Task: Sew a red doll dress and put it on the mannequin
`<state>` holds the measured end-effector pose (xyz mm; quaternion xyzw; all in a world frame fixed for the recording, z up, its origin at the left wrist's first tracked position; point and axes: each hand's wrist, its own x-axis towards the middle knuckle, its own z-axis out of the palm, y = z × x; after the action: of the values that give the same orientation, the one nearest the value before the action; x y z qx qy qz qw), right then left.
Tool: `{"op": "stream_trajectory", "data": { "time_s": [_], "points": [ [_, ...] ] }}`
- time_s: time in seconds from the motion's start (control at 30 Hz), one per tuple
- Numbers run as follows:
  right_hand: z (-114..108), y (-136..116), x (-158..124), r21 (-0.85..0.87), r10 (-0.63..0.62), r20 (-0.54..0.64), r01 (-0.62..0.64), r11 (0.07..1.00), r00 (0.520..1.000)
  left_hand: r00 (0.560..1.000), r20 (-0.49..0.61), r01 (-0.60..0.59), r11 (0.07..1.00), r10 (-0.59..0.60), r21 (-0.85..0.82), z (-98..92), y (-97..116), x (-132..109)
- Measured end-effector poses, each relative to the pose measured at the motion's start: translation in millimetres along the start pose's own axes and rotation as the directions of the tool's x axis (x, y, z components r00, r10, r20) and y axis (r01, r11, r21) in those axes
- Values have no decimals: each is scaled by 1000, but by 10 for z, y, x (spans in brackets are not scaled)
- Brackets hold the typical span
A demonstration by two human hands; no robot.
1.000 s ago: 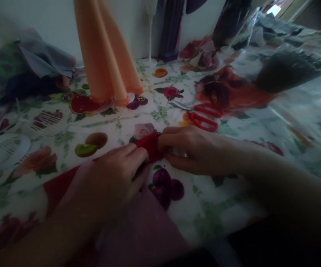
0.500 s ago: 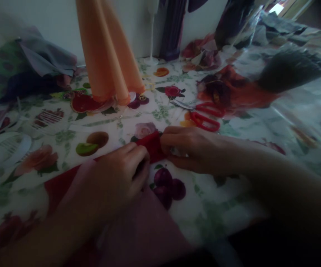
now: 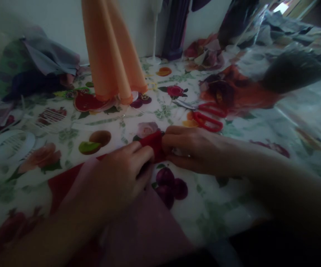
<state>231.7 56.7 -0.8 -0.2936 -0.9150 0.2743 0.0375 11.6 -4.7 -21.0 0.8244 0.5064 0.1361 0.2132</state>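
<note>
So, a small fold of red fabric [image 3: 153, 142] is pinched between both hands, roughly mid-table on the fruit-and-flower tablecloth [image 3: 227, 200]. It's gripped from the near-left side by the left hand [image 3: 121, 174]. The fingers are curled in tight and the fingertips are pressed down on the cloth. The thumb is hidden, so exactly how it's clamped can't be told. The other end is held by the right hand [image 3: 193, 150], with the fingers bunched narrow and closed over the fabric's edge. Only a short bit of red is left showing between the two hands, which are almost touching.

The red fabric is seen running back toward the near left under the left wrist, where a wider patch of it is spread flat on the table. A pink cloth [image 3: 146, 230] is laid beside and partly over it, down by the front edge.

Red-handled scissors [image 3: 207, 116] are laid flat just beyond the right hand, not touched by it. Further back, orange fabric cones [image 3: 112, 55] are stood upright. A heap of mixed cloths [image 3: 38, 70] is piled at the far left against the wall, and a round white plate-like thing [image 3: 7, 146] is set near the left edge. Off to the far right a dark bristly shape [image 3: 291, 70] can be made out, but it's too blurred to be identified.
</note>
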Motion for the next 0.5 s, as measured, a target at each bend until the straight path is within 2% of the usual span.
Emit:
{"op": "stream_trajectory", "data": {
  "time_s": [0.1,0.27,0.5],
  "points": [
    [-7,5,-15,-1,14,3,-14,1000,1000,1000,9,-7,1000,7,-10,5,-13,-8],
    [-12,2,-34,10,-38,-3,38,999,999,1000,4,-12,1000,12,7,17,-26,-21],
    [7,0,-27,-34,-29,7,29,999,1000,998,-27,-59,993,62,105,52,-29,-57]
  ]
}}
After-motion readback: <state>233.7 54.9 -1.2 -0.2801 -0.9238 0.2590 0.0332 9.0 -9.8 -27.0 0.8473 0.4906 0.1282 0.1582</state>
